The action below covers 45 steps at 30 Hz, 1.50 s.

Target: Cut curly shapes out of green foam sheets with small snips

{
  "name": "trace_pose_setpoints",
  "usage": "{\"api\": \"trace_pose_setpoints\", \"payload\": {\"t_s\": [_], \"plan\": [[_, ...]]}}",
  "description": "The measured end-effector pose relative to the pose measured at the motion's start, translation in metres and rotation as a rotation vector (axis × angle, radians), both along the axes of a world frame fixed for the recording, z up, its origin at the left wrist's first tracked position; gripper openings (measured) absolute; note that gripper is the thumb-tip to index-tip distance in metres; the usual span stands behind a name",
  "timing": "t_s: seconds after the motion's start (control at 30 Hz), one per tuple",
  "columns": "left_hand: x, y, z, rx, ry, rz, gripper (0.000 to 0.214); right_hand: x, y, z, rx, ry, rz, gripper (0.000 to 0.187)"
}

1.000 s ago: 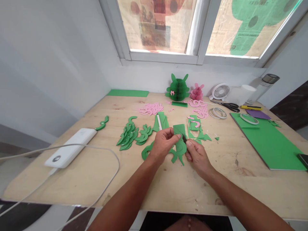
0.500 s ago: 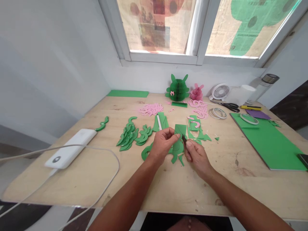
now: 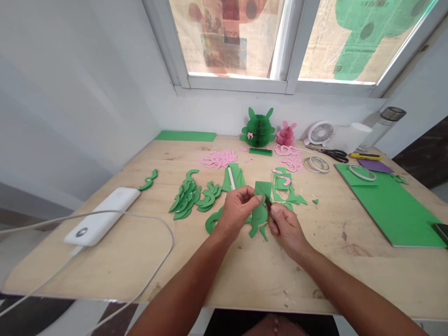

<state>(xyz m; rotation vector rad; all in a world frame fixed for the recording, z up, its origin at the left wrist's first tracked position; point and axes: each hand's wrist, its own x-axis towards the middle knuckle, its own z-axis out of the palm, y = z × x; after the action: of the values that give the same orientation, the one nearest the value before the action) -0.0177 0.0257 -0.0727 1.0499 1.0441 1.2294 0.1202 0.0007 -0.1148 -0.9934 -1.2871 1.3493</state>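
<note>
The wooden desk (image 3: 273,280) carries a power bank (image 3: 103,217) left of the left hand (image 3: 240,210), green cutouts (image 3: 185,196) nearer it, pink cutouts (image 3: 220,159) beyond, scissors (image 3: 336,155) and tape (image 3: 326,169) beyond the right hand (image 3: 287,226), green card (image 3: 392,214) to its right.

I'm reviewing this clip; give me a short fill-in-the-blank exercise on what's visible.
1. The left hand holds a ____ paper piece while the right hand grips a slim black tool.
2. The smaller honeycomb paper figure is mainly ____.
3. In the picture, the black-handled scissors lie to the ____ of the yellow utility knife.
4. A white ____ is plugged into the power bank.

Missing words: green; pink; left; cable.
</note>
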Motion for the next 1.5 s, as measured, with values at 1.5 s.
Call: {"api": "trace_pose_setpoints", "payload": {"t_s": [1.5], "plan": [[-0.0014, 0.0007, -0.0005, -0.006, 0.025, -0.012, 0.024, -0.0004, 0.0008, 0.0018, -0.061, 0.003, -0.001, 0.039]]}}
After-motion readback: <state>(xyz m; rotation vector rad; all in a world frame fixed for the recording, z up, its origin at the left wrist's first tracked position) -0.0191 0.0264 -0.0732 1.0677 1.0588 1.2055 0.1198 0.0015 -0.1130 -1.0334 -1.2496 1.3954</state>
